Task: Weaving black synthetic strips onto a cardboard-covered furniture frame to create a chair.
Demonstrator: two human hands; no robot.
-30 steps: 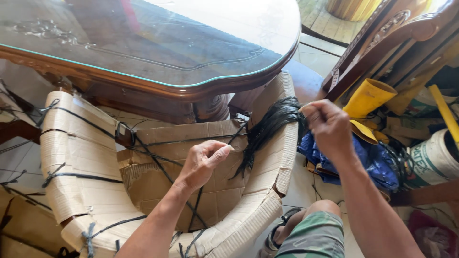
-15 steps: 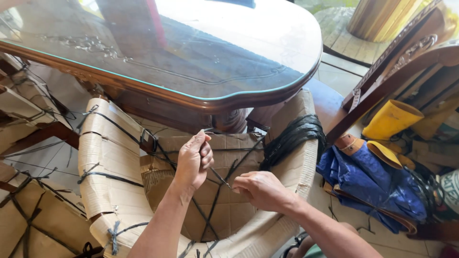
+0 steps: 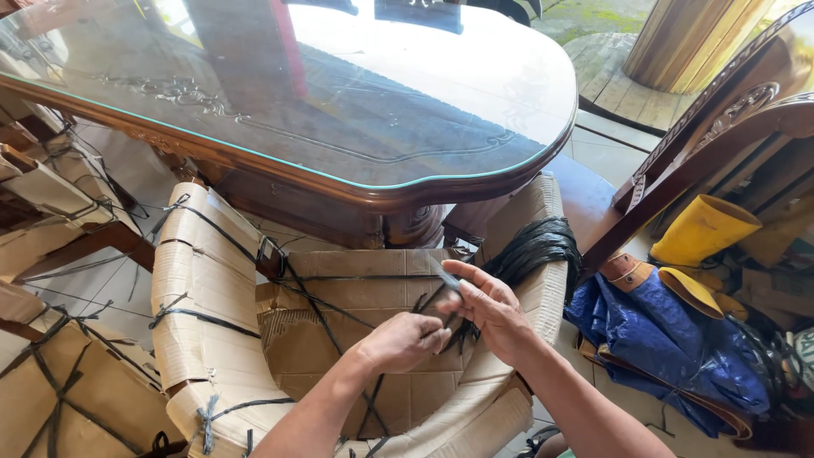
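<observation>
Your right hand [image 3: 492,309] has come up beside your left hand [image 3: 403,339]; both now pinch the black strap [image 3: 445,284] over the cardboard-wrapped chair [image 3: 339,314], knot prob. being tightened.

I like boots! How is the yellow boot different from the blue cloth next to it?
The yellow boot is stiff and keeps its tube shape; the blue cloth is soft and crumpled. The yellow boot leans against the dark wooden furniture; the blue cloth lies in a heap lower down. Both sit to the right of the cardboard-wrapped chair.
</observation>
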